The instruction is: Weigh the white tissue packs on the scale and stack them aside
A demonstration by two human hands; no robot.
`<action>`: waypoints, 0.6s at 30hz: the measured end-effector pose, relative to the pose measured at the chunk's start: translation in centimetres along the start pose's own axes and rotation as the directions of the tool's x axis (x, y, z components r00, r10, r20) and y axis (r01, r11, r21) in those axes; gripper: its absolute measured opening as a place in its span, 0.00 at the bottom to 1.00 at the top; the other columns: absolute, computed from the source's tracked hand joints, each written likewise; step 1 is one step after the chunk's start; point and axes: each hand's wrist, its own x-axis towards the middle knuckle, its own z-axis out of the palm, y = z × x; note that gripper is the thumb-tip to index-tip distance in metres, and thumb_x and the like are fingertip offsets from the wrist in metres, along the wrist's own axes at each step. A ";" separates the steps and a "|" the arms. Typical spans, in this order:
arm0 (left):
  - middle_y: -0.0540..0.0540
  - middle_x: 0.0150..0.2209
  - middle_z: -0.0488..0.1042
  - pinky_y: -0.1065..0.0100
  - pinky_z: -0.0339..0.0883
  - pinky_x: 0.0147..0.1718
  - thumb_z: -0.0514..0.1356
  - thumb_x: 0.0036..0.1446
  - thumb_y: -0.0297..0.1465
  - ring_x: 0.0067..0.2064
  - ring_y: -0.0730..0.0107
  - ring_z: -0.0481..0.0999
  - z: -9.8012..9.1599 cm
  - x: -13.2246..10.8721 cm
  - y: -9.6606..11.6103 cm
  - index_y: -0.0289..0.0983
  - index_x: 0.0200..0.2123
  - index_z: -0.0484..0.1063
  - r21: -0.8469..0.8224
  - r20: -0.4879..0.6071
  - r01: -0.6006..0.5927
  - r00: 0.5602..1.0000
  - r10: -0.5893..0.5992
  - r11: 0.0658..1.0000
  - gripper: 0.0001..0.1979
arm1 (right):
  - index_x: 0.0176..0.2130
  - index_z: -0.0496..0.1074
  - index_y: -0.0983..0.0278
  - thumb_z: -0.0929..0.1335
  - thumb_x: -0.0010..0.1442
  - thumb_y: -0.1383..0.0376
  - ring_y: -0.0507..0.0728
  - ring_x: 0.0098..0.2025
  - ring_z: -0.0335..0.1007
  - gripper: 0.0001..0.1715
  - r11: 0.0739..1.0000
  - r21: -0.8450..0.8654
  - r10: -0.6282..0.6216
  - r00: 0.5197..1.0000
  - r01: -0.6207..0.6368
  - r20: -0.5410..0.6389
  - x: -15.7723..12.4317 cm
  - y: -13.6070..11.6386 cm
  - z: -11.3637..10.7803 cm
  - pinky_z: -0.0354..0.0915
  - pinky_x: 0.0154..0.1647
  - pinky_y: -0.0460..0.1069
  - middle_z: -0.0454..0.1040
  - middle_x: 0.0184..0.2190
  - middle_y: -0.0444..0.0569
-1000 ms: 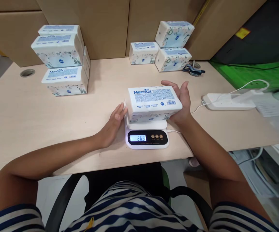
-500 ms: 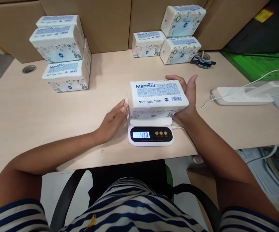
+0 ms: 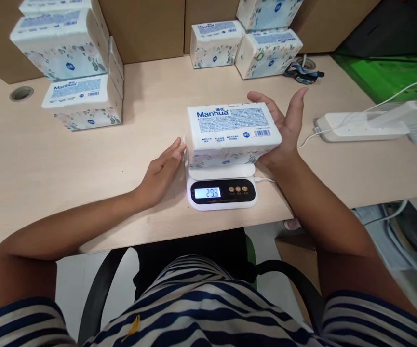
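Observation:
A pack of tissues [image 3: 232,127] with a blue "Manhua" label lies across the top of a small white digital scale [image 3: 223,198], hiding most of its weighing plate. The scale's lit display appears to read 29.8. My left hand [image 3: 163,166] rests on its edge at the scale's left side, fingers stretched out, the tips at or very near the scale's edge. On the pack's right, my right hand [image 3: 284,127] is spread with the thumb raised and the palm against or close beside the pack's end. Some of its fingers are hidden behind the pack.
Stacked tissue packs [image 3: 80,101] stand at the back left, and several more packs [image 3: 269,53] at the back right beside a dark strap [image 3: 304,73]. A white power strip [image 3: 362,127] with cables lies to the right. Cardboard [image 3: 146,29] lines the desk's rear.
The scale's reading has dropped from 43.0 to about 29.8. My right thumb has opened a little away from the pack. The whole view has tilted slightly downward.

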 end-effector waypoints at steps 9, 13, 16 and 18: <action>0.58 0.85 0.67 0.23 0.50 0.90 0.63 0.74 0.63 0.93 0.42 0.40 -0.1 -0.1 0.2 0.62 0.77 0.77 0.055 -0.003 -0.025 1.000 0.025 0.998 0.34 | 0.69 0.79 0.47 0.47 0.63 0.11 0.75 0.74 0.80 0.69 0.989 -0.112 -0.088 0.994 0.094 0.063 0.9 1.9 -1.0 0.81 0.62 0.69 0.86 0.66 0.54; 0.57 0.85 0.66 0.25 0.49 0.91 0.63 0.76 0.61 0.94 0.41 0.40 -0.2 -0.2 0.6 0.59 0.74 0.80 0.048 0.010 -0.017 1.000 0.016 0.999 0.32 | 0.70 0.78 0.49 0.50 0.64 0.11 0.77 0.74 0.80 0.67 0.997 -0.065 -0.032 0.999 0.032 0.005 1.0 2.0 0.0 0.81 0.64 0.72 0.86 0.63 0.55; 0.55 0.85 0.66 0.23 0.51 0.89 0.62 0.77 0.60 0.93 0.39 0.41 -0.2 -0.2 1.0 0.59 0.74 0.81 0.064 -0.008 -0.004 1.000 0.005 0.998 0.30 | 0.72 0.76 0.49 0.60 0.62 0.11 0.79 0.73 0.80 0.64 0.997 -0.028 0.068 0.997 -0.070 -0.047 1.1 1.4 1.1 0.82 0.65 0.76 0.86 0.61 0.55; 0.55 0.85 0.67 0.22 0.54 0.88 0.62 0.77 0.59 0.93 0.39 0.42 -0.3 -0.1 1.1 0.58 0.74 0.81 0.083 -0.022 0.000 1.000 0.002 0.997 0.29 | 0.72 0.75 0.49 0.68 0.61 0.14 0.79 0.71 0.81 0.62 0.992 0.030 0.128 0.991 -0.126 -0.050 1.2 0.7 1.7 0.83 0.65 0.76 0.86 0.58 0.55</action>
